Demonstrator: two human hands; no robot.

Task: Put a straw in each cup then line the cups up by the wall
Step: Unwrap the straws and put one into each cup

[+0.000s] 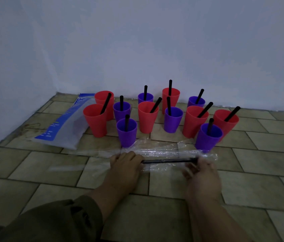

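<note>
Both hands [164, 165] gripping straw [169, 161], horiz.

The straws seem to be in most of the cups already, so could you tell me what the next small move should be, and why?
Probably lift the black straws from the clear wrapper and drop one into the back-left red cup, the one cup showing no straw of its own. Both the left hand and right hand grip the bundle's ends.

Dim corner, pale walls [137, 41], tiled floor [260, 172]

Matt smooth plastic cups [147, 117], glossy crinkled clear film wrapper [164, 151], matt rough stone-like floor tiles [260, 186].
</note>
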